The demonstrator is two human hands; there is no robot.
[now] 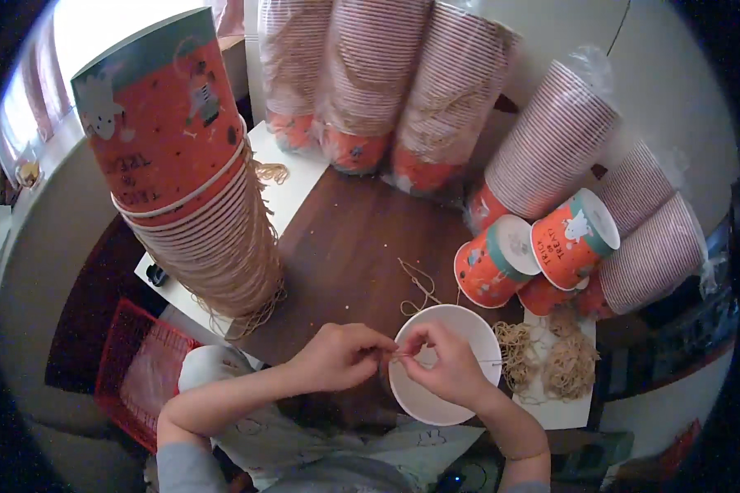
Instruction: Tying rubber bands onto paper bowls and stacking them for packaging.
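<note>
Over the open mouth of a white-lined paper bucket (419,400), my two hands meet at the fingertips. My left hand (345,355) is closed in a pinch at the bucket's left rim. My right hand (446,367) pinches opposite it, above the bucket's inside. Between them runs a thin, pale cord, mostly hidden by the fingers. A thin line, perhaps more cord, crosses the rim to the right of my right hand. A loose loop of tan cord (419,289) lies on the brown table (337,246) just beyond the bucket.
A tall stack of orange buckets (205,238) with hanging cords stands at left. Bagged bucket stacks (370,82) line the back and right, near two upturned buckets (495,261). Heaps of tan cord (571,367) lie at right. A red basket (136,378) sits lower left.
</note>
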